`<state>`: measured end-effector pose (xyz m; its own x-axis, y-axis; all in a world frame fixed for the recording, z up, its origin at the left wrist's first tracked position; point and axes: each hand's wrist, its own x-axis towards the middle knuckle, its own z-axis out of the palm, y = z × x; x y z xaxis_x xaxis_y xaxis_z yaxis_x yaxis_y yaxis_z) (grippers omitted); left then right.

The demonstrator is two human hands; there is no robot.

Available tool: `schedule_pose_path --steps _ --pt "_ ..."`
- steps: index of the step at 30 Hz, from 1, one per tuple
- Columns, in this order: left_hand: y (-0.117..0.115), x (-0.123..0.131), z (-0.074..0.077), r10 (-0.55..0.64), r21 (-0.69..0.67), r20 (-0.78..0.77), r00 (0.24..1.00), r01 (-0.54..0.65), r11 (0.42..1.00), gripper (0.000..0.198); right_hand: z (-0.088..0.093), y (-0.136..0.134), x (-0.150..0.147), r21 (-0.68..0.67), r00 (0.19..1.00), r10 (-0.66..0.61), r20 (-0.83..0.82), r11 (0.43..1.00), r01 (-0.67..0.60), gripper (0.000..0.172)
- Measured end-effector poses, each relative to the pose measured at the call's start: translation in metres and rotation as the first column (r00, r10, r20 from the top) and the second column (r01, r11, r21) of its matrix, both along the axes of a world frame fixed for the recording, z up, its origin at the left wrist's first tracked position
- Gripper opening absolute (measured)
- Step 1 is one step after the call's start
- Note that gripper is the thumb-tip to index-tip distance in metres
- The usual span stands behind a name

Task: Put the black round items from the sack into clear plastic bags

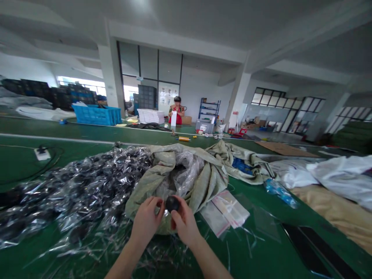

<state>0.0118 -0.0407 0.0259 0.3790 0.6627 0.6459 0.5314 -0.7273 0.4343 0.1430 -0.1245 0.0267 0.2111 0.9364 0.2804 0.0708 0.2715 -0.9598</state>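
Observation:
My right hand (pixel 184 224) grips a small round black object (pixel 172 204), held up between thumb and fingers. Close to its left side, my left hand (pixel 147 217) is closed in a pinch; what it holds, if anything, is too small to make out. Just beyond both hands lies an open olive-green sack (pixel 145 186) with a clear plastic liner (pixel 188 170) inside. On the left spreads a large heap of black items in clear plastic wrap (pixel 95 182). Flat clear plastic bags (pixel 229 209) lie to the right of my right hand.
Thin plastic strips litter the green table (pixel 241 255). A second sack (pixel 247 155), a blue plastic bottle (pixel 280 193) and dark flat panels (pixel 308 248) lie to the right. Farther back are a blue crate (pixel 97 115) and a person (pixel 176 110) across the table.

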Motion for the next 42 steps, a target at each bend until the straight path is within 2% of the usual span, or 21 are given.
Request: schedule_pose_path --steps 4,7,12,17,21,26,34,36,38,40,42 --pt "0.003 0.006 0.001 0.001 -0.101 0.064 0.998 0.005 0.995 0.018 -0.002 -0.009 0.014 0.014 0.974 0.001 0.226 1.0 -0.004 0.047" --pt "0.003 0.009 0.001 -0.02 -0.155 0.102 0.995 0.035 0.987 0.02 0.004 -0.012 0.019 0.037 0.918 -0.026 0.395 0.999 0.012 0.052" --pt "0.006 0.01 -0.002 -0.023 -0.214 0.106 0.994 0.045 0.976 0.02 0.015 -0.01 0.024 0.032 0.817 -0.039 0.575 0.999 0.025 0.06" --pt "0.006 0.008 -0.005 -0.008 -0.122 0.095 0.995 0.02 0.992 0.018 0.019 -0.008 0.023 -0.035 0.76 0.013 0.649 0.999 0.013 0.062" --pt "0.002 0.006 -0.005 -0.035 0.014 0.054 0.998 0.035 0.999 0.017 0.015 -0.003 0.022 -0.008 0.749 -0.035 0.661 0.999 0.054 0.054" --pt "-0.007 0.004 0.0 -0.004 0.099 -0.035 0.999 0.008 0.995 0.015 0.003 0.004 0.023 0.063 0.766 -0.143 0.627 0.989 0.133 0.053" --pt "-0.016 0.001 0.013 -0.001 0.107 -0.111 0.994 0.013 0.994 0.015 -0.002 0.005 0.024 0.038 0.851 -0.161 0.501 0.986 0.165 0.05" --pt "-0.017 0.001 0.014 -0.002 0.117 -0.112 0.994 0.015 0.993 0.015 -0.002 0.005 0.024 0.0 0.9 -0.171 0.4 0.982 0.187 0.049" --pt "-0.017 0.001 0.012 -0.015 0.117 -0.097 0.995 0.027 0.993 0.014 -0.001 0.005 0.023 -0.097 0.955 -0.156 0.25 0.978 0.185 0.049" --pt "-0.017 0.001 0.011 -0.028 0.11 -0.067 0.997 0.035 0.993 0.013 -0.002 0.004 0.022 -0.191 0.988 -0.119 0.095 0.972 0.136 0.051" --pt "-0.016 0.002 0.01 -0.032 0.104 -0.02 0.999 0.034 0.994 0.012 -0.003 0.003 0.021 -0.226 0.997 -0.074 0.005 0.971 0.074 0.053"
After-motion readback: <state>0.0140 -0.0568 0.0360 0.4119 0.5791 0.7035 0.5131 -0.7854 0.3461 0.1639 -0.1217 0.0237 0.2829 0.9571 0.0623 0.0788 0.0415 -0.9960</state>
